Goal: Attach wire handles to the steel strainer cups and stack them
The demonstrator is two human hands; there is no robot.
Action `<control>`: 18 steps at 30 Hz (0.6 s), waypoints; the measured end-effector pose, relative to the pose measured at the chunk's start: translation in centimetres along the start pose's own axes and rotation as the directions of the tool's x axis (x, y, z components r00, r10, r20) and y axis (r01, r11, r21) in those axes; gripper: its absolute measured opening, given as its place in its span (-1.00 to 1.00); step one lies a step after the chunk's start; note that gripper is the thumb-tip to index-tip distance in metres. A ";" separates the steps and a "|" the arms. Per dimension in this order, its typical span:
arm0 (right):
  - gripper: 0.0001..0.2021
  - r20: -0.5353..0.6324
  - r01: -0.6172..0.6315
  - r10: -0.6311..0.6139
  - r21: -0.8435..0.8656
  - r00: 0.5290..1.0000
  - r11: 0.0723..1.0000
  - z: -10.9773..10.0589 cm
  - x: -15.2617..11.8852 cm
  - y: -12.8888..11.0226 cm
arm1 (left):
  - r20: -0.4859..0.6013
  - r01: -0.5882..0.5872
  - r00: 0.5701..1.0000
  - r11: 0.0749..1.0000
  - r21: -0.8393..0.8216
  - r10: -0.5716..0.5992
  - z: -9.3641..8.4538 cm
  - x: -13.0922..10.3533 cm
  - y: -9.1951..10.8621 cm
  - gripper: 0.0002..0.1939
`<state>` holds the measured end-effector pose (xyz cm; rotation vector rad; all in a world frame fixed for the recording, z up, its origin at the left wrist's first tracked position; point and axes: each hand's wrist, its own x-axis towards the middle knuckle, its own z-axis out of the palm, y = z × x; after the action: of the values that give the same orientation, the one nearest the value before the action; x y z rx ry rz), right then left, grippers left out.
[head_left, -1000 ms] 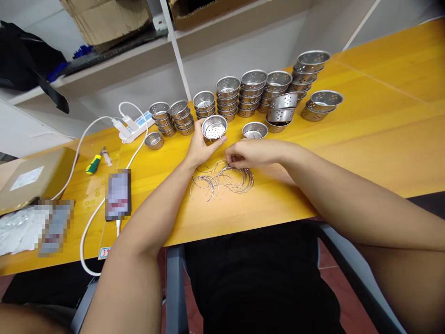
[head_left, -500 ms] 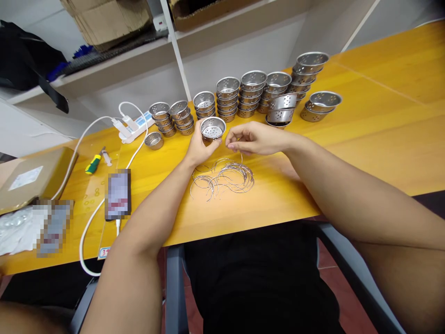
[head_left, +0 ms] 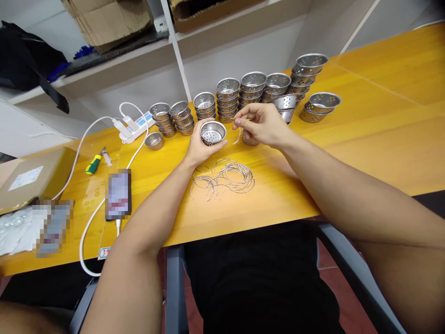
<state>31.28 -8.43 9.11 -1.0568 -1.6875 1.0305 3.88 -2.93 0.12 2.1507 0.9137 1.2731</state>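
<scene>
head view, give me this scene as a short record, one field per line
left hand: grip on a perforated metal cup, opening up
right hand: fingers pinch a thin strand, blurred, probably wire
loose wires: curved, in a tangled pile on the table, nearer the person than both hands
cup stacks: in a row beyond the hands
phone: left of the wires, cable plugged in

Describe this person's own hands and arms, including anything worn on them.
The left hand and right hand are ungloved, with no ring, watch or bracelet visible. The left arm and right arm are bare, with no sleeves in view. Black clothing shows between them.
</scene>
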 end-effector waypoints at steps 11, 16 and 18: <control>-0.49 0.024 0.058 -0.058 -0.024 0.998 0.998 0.9 -0.1 0.4 | -0.001 0.020 1.000 1.000 0.002 -0.020 0.3 0.1 0.0 0.05; -0.51 -0.021 0.183 -0.184 -0.024 0.983 0.983 2.2 0.3 1.4 | 0.034 -0.040 0.998 0.996 -0.079 0.043 1.3 0.0 -0.3 0.22; -0.57 -0.053 0.195 -0.199 -0.072 0.979 0.978 2.6 0.3 1.6 | 0.038 -0.040 0.998 0.996 -0.084 0.043 1.5 -0.1 -0.1 0.26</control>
<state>29.11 -8.13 6.98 -0.9320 -1.7488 0.8128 5.18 -3.08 -0.69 2.1328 0.7895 1.2612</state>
